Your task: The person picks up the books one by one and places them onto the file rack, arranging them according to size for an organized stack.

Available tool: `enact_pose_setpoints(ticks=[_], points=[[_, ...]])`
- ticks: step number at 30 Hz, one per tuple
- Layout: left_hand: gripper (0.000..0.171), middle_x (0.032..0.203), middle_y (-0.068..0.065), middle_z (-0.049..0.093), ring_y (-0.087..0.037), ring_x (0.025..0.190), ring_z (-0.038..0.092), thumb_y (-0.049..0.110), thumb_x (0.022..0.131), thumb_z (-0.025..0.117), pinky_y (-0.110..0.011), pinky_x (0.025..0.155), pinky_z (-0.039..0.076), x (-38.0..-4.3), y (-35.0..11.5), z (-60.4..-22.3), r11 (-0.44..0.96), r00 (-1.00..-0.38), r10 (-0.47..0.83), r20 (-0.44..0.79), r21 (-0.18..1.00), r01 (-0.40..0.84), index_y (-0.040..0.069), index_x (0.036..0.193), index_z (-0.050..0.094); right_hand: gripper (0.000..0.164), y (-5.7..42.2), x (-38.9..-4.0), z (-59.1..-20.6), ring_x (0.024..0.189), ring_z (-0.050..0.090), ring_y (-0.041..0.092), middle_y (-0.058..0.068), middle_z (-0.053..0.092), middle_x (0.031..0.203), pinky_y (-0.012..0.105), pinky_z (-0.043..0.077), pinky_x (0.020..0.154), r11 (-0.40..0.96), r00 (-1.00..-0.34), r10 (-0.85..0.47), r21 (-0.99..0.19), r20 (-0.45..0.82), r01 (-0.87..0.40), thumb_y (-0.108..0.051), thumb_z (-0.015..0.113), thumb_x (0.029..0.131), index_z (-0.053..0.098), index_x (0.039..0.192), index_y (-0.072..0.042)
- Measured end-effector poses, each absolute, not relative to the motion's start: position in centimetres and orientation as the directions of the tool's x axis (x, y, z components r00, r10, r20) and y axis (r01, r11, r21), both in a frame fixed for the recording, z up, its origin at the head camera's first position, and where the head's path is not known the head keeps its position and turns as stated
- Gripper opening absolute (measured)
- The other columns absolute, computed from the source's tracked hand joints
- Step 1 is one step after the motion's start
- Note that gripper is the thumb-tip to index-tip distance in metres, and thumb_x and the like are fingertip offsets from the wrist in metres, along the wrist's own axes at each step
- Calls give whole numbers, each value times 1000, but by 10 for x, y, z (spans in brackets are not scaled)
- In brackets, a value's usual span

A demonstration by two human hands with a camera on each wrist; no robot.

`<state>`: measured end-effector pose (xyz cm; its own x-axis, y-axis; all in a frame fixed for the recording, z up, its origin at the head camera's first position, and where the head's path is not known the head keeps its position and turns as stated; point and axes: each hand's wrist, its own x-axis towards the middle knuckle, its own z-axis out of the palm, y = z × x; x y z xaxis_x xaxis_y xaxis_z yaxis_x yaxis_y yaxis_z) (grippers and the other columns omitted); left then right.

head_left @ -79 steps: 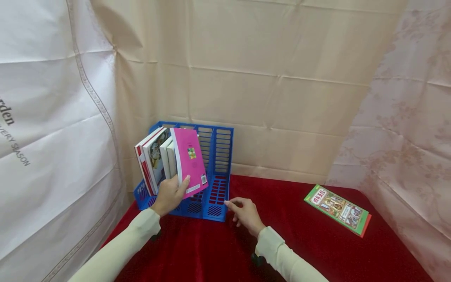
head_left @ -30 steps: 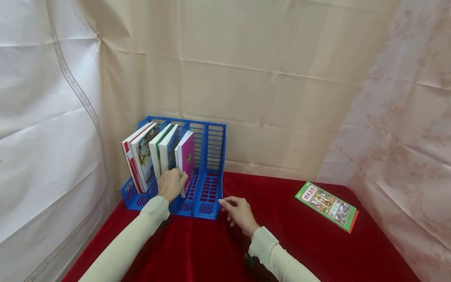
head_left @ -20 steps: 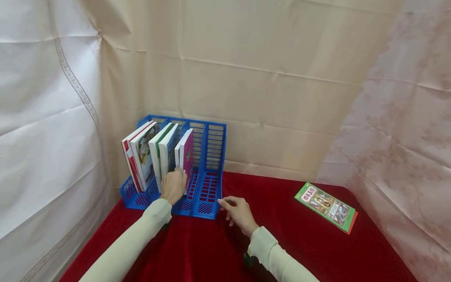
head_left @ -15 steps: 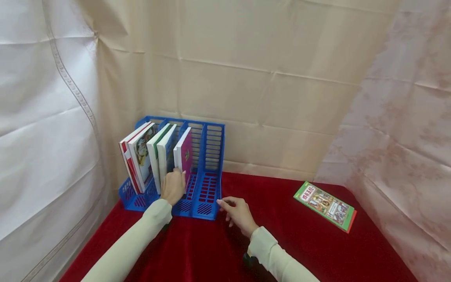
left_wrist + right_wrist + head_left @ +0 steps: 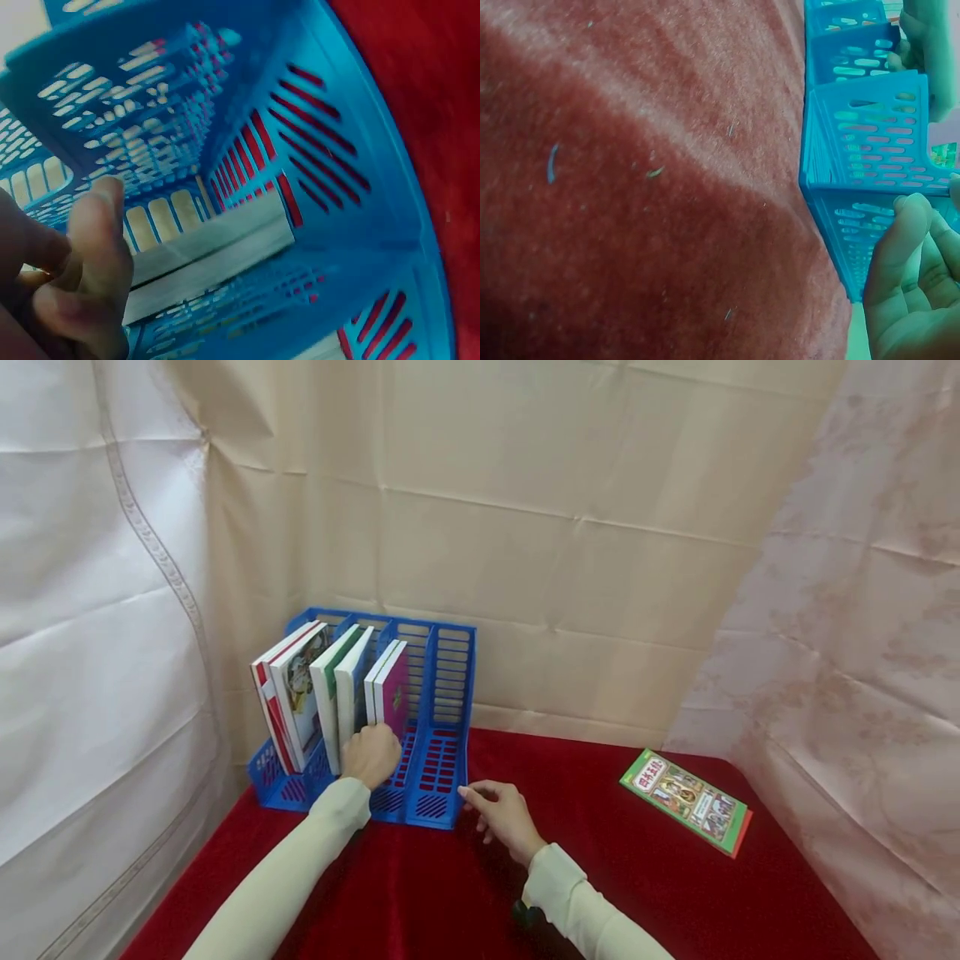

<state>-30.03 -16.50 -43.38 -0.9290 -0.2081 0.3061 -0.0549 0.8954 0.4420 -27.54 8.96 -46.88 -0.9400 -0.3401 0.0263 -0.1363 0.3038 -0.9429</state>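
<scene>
Toward the left of the head view stands a blue file rack [image 5: 427, 693] with upright dividers. My left hand [image 5: 371, 755] is at the third compartment, with curled fingers around the lower spine of a pink book [image 5: 396, 689]. A white-spined book [image 5: 371, 700] stands against its left side. In the left wrist view, the fingers [image 5: 105, 247] cover part of the two spines; their exact contact is partly hidden. My right hand [image 5: 506, 818] pinches the rack's front right corner, with the thumb on its edge in the right wrist view.
Several books [image 5: 300, 693] stand tilted in the two left compartments. A green illustrated booklet [image 5: 682, 802] lies over something orange-red on the right of the red cloth [image 5: 570, 860]. Draped fabric [image 5: 540, 510] hangs behind and on both sides.
My left hand has brought the pink book from in front of the rack into the third compartment. It now stands slightly lower, level with its neighbour. The right hand stays at the corner.
</scene>
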Motion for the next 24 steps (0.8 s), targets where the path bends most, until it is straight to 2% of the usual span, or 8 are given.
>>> enact_pose_setpoints(ticks=[3, 6, 10, 13, 16, 19, 24], points=[[44, 52, -3, 51, -24, 48, 54, 15, 100, 46, -41, 48, 46, -298, -161, -433, 891, -929, -197, 314, 452, -37, 13, 57, 52, 34, 88, -276, -468, 55, 57, 15, 16, 74, 95, 29, 50, 44, 300, -941, -338, -945, 25, -133, -41, 71, 97, 76, 112, -11], [46, 49, -1, 47, -24, 45, 50, 17, 100, 48, -40, 43, 43, -295, -156, -434, 915, -904, -140, 405, 402, 38, 15, 54, 49, 34, 88, -277, -467, 55, 57, 15, 18, 73, 95, 29, 50, 44, 303, -942, -334, -943, 29, -137, -41, 71, 97, 76, 110, -10], [44, 48, 1, 44, -23, 43, 48, 16, 98, 55, -41, 40, 42, -294, -149, -436, 923, -824, -75, 562, 352, 156, 16, 55, 48, 33, 88, -280, -465, 56, 58, 15, 18, 73, 96, 29, 51, 46, 325, -940, -340, -934, 33, -150, -40, 72, 97, 76, 110, -10], [35, 52, 1, 48, -20, 46, 51, 15, 96, 62, -40, 43, 45, -293, -145, -439, 902, -761, -43, 647, 353, 250, 14, 62, 54, 30, 90, -280, -464, 58, 59, 16, 17, 73, 96, 30, 51, 47, 346, -935, -353, -925, 27, -157, -37, 74, 96, 76, 110, -11], [22, 65, 1, 55, -16, 57, 54, 15, 97, 65, -37, 53, 48, -292, -140, -441, 846, -761, -26, 648, 420, 329, 12, 75, 63, 29, 95, -280, -463, 59, 60, 16, 16, 74, 96, 32, 52, 48, 368, -925, -380, -913, 24, -175, -33, 77, 94, 76, 112, -10], [14, 77, 3, 60, -13, 69, 55, 18, 98, 65, -34, 62, 48, -290, -134, -441, 786, -799, -11, 602, 499, 364, 13, 85, 67, 32, 103, -282, -463, 61, 61, 17, 13, 74, 95, 33, 53, 49, 384, -910, -414, -904, 14, -189, -31, 78, 93, 75, 115, -8], [14, 80, 7, 62, -12, 77, 53, 23, 99, 64, -32, 65, 48, -288, -119, -436, 784, -810, 28, 586, 490, 381, 16, 87, 68, 32, 120, -287, -468, 67, 62, 19, 8, 72, 97, 35, 54, 52, 397, -901, -434, -901, -13, -178, -25, 75, 96, 71, 120, -4]])
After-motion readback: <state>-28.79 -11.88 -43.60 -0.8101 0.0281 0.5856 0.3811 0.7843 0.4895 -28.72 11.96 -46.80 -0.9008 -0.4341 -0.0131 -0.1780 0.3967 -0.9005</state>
